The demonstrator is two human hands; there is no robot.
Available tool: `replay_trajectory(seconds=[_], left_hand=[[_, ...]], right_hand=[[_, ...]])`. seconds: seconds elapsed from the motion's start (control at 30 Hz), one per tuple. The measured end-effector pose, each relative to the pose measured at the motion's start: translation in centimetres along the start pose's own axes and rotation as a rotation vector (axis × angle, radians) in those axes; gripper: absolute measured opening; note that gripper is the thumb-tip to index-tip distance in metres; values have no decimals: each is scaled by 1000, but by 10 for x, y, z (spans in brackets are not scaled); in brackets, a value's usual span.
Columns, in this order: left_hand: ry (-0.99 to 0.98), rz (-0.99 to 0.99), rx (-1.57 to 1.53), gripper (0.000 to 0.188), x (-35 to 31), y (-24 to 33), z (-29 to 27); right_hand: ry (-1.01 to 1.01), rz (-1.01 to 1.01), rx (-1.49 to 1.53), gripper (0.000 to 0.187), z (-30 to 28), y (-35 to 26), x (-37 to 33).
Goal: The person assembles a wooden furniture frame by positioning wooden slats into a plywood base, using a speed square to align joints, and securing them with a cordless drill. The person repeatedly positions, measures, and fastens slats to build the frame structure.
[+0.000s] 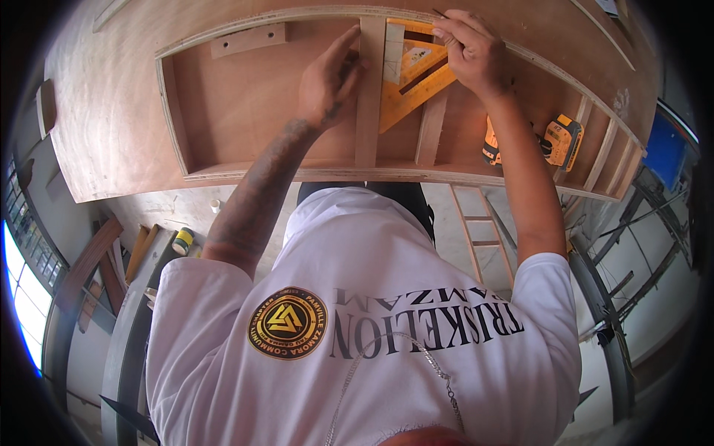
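Observation:
A shallow plywood frame (271, 171) with wooden dividers lies on a large plywood sheet. My left hand (327, 83) is at the left edge of the middle divider (368, 111), its index finger stretched along the wood and the other fingers partly bent. To the right of that divider lies an orange triangular speed square (416, 95). Above its upper right corner, my right hand (470, 50) is closed around a thin pencil (440, 13), whose dark end sticks out to the left near the frame's far rail. Most of the pencil is hidden by my fingers.
An orange-yellow and black power tool (561, 141) sits in the right part of the frame, behind my right forearm. A drilled wooden block (249, 40) is at the far left rail. Below the bench are a wooden ladder-like frame (480, 230) and a green-yellow can (182, 239).

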State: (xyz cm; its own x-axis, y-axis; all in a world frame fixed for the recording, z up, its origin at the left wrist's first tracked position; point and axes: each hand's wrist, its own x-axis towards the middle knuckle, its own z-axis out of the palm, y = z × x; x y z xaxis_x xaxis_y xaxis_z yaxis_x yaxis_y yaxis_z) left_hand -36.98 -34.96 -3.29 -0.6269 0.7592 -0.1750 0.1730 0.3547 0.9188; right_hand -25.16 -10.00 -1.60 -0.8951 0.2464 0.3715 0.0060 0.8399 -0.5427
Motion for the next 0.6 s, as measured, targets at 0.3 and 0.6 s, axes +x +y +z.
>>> replay_trajectory(seconds=[0.3,0.6], left_hand=[[-10,30,12,56,-3,-11,2],[-46,77,41,58,0,-13,-2]], right_hand=[[15,26,18,9,1,-2,0],[-42,65,-29,12,-13,-19,12]])
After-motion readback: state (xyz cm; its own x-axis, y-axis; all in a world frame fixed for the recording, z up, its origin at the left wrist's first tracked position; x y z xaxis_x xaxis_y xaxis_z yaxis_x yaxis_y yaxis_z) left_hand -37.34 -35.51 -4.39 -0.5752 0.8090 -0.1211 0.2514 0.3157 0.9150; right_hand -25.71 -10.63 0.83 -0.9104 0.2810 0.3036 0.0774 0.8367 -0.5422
